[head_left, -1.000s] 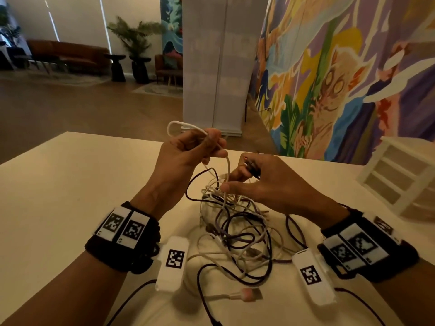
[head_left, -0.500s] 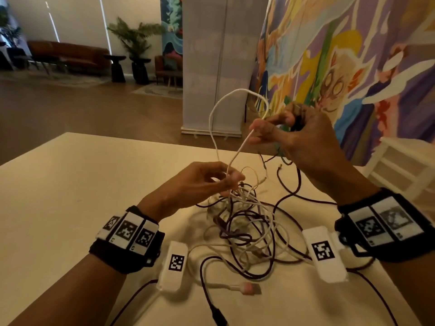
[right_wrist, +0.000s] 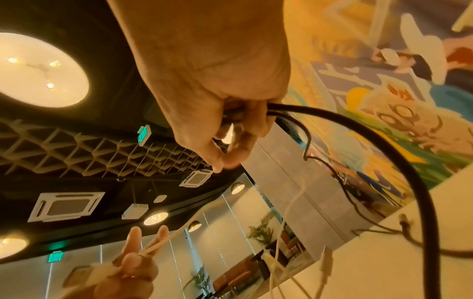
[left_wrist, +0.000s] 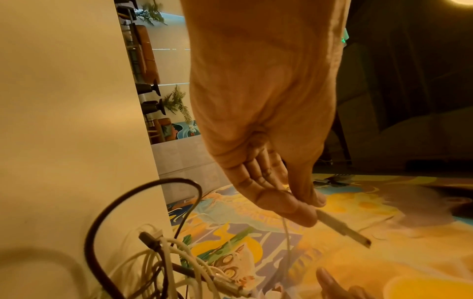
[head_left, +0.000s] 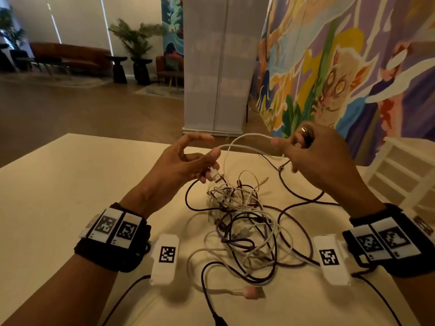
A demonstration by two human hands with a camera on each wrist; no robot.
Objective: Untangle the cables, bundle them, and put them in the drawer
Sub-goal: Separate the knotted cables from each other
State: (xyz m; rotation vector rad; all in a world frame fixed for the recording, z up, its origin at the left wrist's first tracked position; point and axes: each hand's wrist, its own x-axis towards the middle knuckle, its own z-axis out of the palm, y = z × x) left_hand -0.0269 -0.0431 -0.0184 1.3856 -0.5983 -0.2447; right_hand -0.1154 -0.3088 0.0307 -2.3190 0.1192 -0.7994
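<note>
A white cable (head_left: 244, 147) is held stretched between two raised hands above the table (head_left: 58, 196).

The cable's plug end is pinched in the left hand (head_left: 186, 163), thumb against curled fingers, index finger extended. The other part of the cable is gripped by the right hand (head_left: 315, 158), together with a black cable (right_wrist: 384, 145). The tangle (head_left: 244, 227) of white, black and purple cables lies mid-table, below the hands. A white drawer unit (head_left: 404, 175) stands at the table's right edge.
</note>
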